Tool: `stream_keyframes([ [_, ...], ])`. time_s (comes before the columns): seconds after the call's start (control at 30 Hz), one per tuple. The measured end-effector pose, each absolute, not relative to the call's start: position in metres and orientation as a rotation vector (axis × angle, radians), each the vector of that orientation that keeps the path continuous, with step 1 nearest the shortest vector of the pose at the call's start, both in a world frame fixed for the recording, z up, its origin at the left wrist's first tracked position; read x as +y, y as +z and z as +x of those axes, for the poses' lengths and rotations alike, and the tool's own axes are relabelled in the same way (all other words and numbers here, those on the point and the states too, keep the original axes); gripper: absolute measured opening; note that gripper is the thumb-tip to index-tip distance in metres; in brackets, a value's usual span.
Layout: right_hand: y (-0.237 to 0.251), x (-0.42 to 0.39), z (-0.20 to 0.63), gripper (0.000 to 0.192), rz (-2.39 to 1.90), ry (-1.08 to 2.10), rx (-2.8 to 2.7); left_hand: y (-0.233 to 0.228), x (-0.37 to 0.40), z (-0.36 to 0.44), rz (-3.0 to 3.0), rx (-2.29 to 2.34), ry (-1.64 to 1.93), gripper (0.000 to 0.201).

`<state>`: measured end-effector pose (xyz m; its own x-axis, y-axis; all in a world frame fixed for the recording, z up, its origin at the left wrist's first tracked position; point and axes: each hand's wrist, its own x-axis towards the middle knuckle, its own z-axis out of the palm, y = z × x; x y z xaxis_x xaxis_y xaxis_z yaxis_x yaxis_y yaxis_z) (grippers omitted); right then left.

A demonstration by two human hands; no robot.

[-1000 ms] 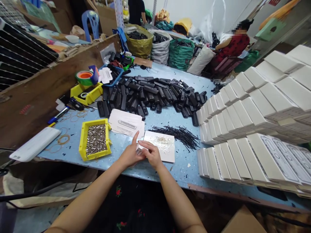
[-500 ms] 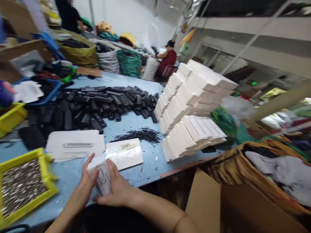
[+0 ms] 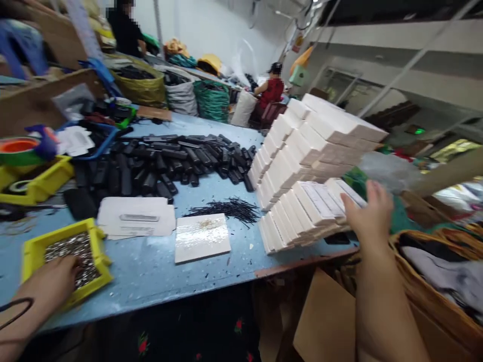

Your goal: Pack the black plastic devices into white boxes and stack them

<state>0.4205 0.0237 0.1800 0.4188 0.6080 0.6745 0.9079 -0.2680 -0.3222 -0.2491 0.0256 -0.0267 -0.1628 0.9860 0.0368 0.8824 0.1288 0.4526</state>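
In the head view my left hand (image 3: 55, 281) reaches into a yellow tray (image 3: 28, 251) of small shiny metal pieces (image 3: 88, 246). Its fingertips are hidden, so what they hold cannot be made out. My right hand (image 3: 372, 216) is at the right end of the lower row of white boxes (image 3: 281, 221). Its thumb and fingers are spread apart, beside the endmost white box (image 3: 339, 188), with the thumb over that box's edge. A flat white block with a glossy, taped-looking top (image 3: 204, 239) lies on the blue table.
Black oblong cases (image 3: 181, 158) are heaped across the table (image 3: 147, 266). Thin black sticks (image 3: 230, 208) lie near the white block, and flat white printed card (image 3: 136, 216) is at its left. Taller stacked boxes (image 3: 317, 130) stand behind. An open carton (image 3: 326, 317) is below right. Two people are farther back.
My hands have separated from the small white printed box they held together. The left has gone into the metal pieces; the right has moved to the box row, where another box now lies.
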Motion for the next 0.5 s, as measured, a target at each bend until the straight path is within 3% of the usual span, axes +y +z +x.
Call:
stream_keyframes([
  [0.07,0.145,0.033,0.358,0.041,-1.507,-0.62,-1.414,-0.025,0.023,-0.249,1.815,2.164,0.43,0.032],
  [0.17,0.081,0.071,0.237,0.022,-1.103,0.064,-1.906,-0.02,0.017,-0.243,1.82,2.197,0.586,0.039],
  [0.2,0.061,0.092,0.195,0.024,-1.121,0.251,-2.024,-0.018,0.015,-0.24,1.798,2.219,0.666,0.039],
  [0.27,0.028,0.14,0.12,0.031,-1.508,0.96,-1.924,-0.015,0.008,-0.233,1.71,2.26,0.807,0.038],
  [0.4,-0.008,0.217,0.02,0.047,-1.771,1.137,-1.713,-0.013,-0.008,-0.212,1.368,2.175,1.074,0.041],
  [0.5,-0.022,0.236,0.002,0.061,-1.835,1.227,-1.665,-0.014,-0.018,-0.193,1.039,1.986,1.266,0.048],
])
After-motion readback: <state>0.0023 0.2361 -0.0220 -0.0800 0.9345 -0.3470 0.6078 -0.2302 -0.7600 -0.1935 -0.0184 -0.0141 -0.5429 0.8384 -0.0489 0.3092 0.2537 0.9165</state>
